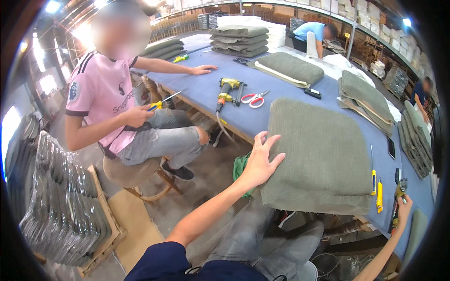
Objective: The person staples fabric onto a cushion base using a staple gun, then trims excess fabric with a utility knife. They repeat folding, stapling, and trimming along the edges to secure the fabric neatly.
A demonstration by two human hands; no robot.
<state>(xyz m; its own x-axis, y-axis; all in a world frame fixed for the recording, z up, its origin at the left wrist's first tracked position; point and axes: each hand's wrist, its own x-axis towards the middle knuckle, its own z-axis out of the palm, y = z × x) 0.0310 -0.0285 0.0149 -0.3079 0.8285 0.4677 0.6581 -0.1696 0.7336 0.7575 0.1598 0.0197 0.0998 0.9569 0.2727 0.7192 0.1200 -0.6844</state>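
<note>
A green-grey fabric-covered cushion (320, 157) lies at the near edge of the blue-covered table (197, 86), frayed cloth along its near side. My left hand (263, 161) is open, fingers spread against the cushion's left edge. At the far right, my right hand (404, 207) is closed round what looks like a staple gun (400, 189), small and partly hidden by the fingers. Between the cushion and that tool lie a yellow-handled screwdriver (373, 182) and a yellow utility knife (379, 196).
Another staple gun (229, 91) with a hose and red-handled scissors (255, 99) lie ahead. Cushion stacks (239, 40) stand farther back, more covers (365, 96) at right. A seated co-worker (105, 89) at left holds a screwdriver (161, 103). Wrapped panels (65, 206) sit on a pallet.
</note>
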